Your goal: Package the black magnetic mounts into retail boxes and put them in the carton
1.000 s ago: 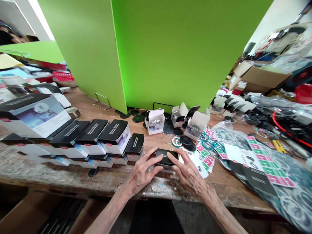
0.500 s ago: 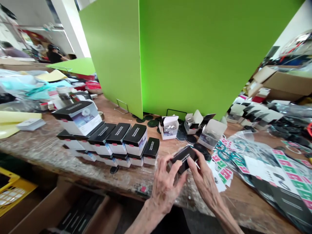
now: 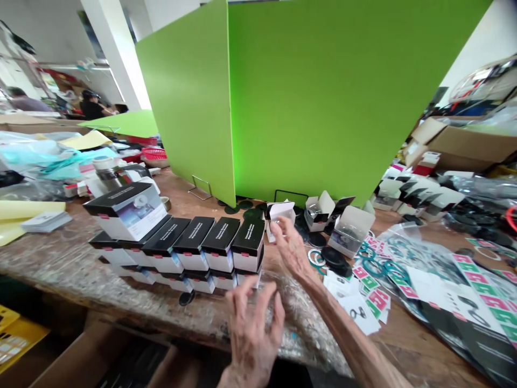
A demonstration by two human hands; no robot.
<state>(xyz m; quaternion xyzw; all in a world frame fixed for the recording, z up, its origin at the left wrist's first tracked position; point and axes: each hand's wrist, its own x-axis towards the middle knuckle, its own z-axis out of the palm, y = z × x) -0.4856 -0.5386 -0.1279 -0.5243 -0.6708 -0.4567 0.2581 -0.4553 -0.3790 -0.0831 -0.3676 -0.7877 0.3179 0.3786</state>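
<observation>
Closed black-and-white cartons [image 3: 220,237] stand in a two-high row left of my hands, with a larger carton [image 3: 127,210] on top at the left. My left hand [image 3: 254,323] is open, fingers spread, holding nothing, just in front of the end carton [image 3: 248,245] at the row's right. My right hand [image 3: 291,245] reaches forward to an open white box [image 3: 272,213]. Its fingers are stretched over the front of that box and hide part of it; whether they touch it I cannot tell. Two more open boxes, one white [image 3: 315,215] and one larger [image 3: 352,229], stand to its right.
Green panels [image 3: 343,102] rise behind the boxes. Black discs [image 3: 336,258], teal rings [image 3: 317,257] and printed cards [image 3: 359,312] lie to the right, beside plastic bags [image 3: 407,242]. A yellow crate [image 3: 20,339] is below the table's left edge. People sit in the far left background.
The small carton that both hands held now sits on top of the row's right end, released. My right hand has moved forward to the open white box; my left hand has drawn back and opened.
</observation>
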